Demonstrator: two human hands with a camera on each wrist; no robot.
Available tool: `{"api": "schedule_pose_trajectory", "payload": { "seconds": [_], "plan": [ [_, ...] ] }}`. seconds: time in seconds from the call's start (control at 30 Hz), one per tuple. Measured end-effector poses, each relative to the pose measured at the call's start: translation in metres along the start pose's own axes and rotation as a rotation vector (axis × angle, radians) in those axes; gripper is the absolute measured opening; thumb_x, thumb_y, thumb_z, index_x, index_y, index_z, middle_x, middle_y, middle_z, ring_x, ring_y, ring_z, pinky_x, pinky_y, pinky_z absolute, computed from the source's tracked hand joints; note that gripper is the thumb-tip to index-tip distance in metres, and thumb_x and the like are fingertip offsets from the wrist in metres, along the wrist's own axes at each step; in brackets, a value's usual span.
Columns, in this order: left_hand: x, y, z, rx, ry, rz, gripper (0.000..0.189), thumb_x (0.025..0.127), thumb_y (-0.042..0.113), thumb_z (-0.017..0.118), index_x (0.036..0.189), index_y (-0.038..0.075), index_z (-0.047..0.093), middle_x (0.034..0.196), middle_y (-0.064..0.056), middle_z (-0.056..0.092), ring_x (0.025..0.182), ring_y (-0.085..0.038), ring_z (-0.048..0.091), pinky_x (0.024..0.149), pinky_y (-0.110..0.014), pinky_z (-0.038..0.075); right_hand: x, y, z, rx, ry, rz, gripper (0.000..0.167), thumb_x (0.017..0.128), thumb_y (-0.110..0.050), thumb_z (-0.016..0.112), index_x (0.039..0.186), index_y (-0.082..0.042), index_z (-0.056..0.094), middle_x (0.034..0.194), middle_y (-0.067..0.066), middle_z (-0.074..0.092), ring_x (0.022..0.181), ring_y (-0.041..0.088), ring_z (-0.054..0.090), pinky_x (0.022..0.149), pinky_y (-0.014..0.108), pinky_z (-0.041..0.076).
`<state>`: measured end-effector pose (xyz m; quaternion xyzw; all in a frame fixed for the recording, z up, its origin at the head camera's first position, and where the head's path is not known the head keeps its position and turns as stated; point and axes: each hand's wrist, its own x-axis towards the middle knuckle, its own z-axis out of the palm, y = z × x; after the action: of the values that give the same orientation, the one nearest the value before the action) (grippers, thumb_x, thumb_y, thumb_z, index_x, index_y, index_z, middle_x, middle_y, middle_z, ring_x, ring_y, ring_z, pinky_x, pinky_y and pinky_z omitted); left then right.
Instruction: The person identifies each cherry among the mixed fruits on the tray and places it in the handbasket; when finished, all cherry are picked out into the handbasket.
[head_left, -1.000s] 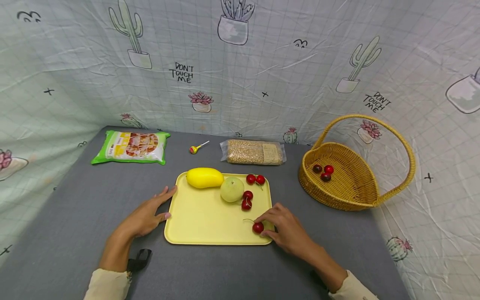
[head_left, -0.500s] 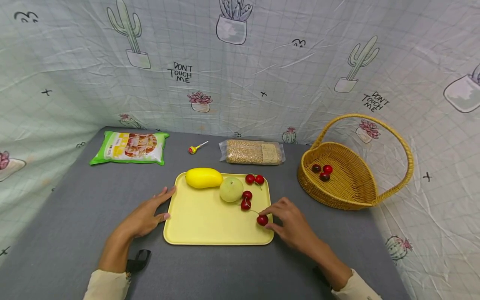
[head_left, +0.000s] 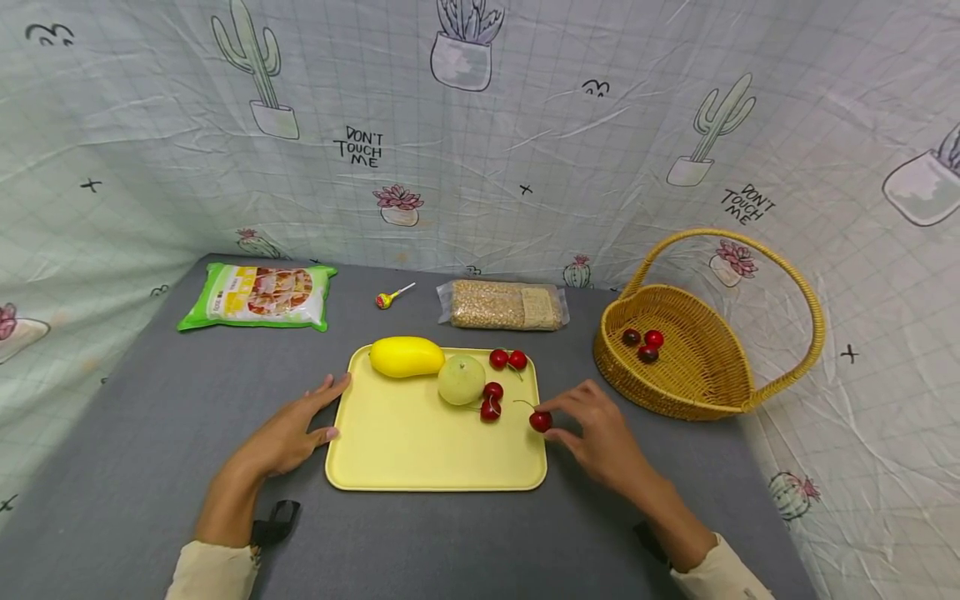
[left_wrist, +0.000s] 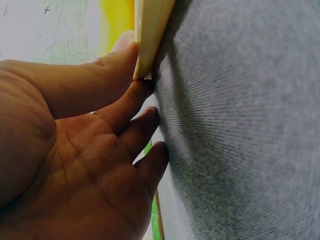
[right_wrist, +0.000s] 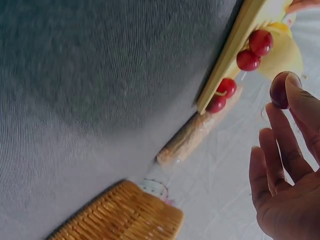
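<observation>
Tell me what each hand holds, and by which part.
The right hand pinches a cherry by its round body; the left hand holds nothing, just touching the tray.

**Looks like a makeshift booth around a table**

So a printed cloth [head_left: 472, 229] hangs behind the table [head_left: 405, 546] and runs along both sides, all cactus prints [head_left: 257, 65] and "DON'T TOUCH ME" lettering [head_left: 360, 148]. It's wrinkly and drops right to the table edge, so it reads as a backdrop more than a real wall. The table's grey and fabric-looking up close, with a tray [head_left: 405, 450], basket [head_left: 660, 398], lollipop [head_left: 385, 301] and packets [head_left: 258, 296] spaced out on it like a staged set. The room behind the cloth is hidden, so home, lab or office, I honestly can't tell.
</observation>
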<state>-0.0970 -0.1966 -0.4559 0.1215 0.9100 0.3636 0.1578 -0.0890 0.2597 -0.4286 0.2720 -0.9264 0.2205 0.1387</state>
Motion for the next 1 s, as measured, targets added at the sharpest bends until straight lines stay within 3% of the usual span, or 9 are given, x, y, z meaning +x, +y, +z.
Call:
{"api": "schedule_pose_trajectory", "payload": {
  "seconds": [0.67, 1.0],
  "plan": [
    [0.0, -0.002, 0.0, -0.005, 0.001, -0.01, 0.086, 0.096, 0.006, 0.075, 0.169, 0.008, 0.029, 0.172, -0.033, 0.02, 0.157, -0.062, 0.018, 0.123, -0.078, 0.017, 0.006, 0.019, -0.024, -0.08, 0.078, 0.069, 0.042, 0.074, -0.013, 0.097, 0.113, -0.017, 0.081, 0.109, 0.002, 0.081, 0.099, 0.021, 0.062, 0.082, 0.044, 0.057],
    [-0.001, -0.002, 0.0, -0.015, -0.006, -0.005, 0.085, 0.097, 0.006, 0.074, 0.169, 0.009, 0.028, 0.172, -0.034, 0.019, 0.156, -0.064, 0.017, 0.123, -0.079, 0.016, 0.008, 0.03, -0.033, -0.103, 0.159, 0.08, 0.042, 0.074, -0.011, 0.096, 0.113, -0.013, 0.082, 0.109, 0.008, 0.081, 0.094, 0.025, 0.061, 0.078, 0.044, 0.053]
  ]
}}
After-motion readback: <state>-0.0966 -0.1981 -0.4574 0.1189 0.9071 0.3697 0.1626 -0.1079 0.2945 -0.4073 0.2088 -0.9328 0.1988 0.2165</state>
